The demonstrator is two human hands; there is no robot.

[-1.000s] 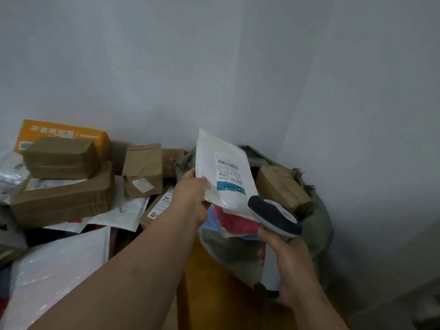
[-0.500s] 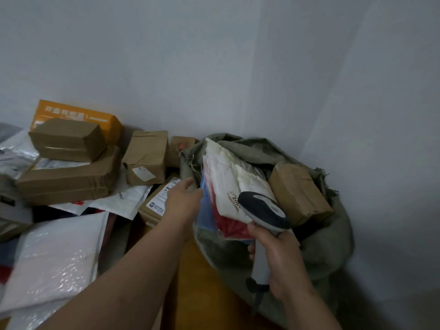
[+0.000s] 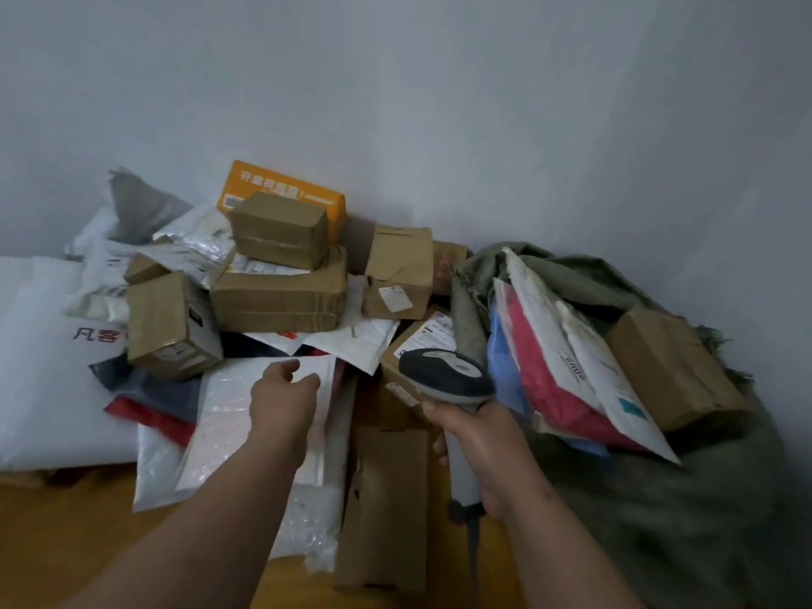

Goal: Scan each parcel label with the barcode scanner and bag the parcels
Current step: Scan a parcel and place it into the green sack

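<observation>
Grey barcode scanner (image 3: 446, 376) upright, head pointing left.

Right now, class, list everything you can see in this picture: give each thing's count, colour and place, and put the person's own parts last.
orange box: one, orange, back of pile by the wall.
brown cardboard boxes: several, brown, stacked left of centre.
white mailer bags: several, white, on the floor under the left hand.
sack: one, grey-green, right, open.
bagged parcels: a few; white, red, blue mailers in the sack.
brown parcel: one, brown, in the sack's right side.
barcode scanner: one, dark grey and white, centre.
floor: wooden, orange-brown.
left hand: reaching toward the white mailers, holding nothing.
right hand: grips the scanner's handle.
</observation>
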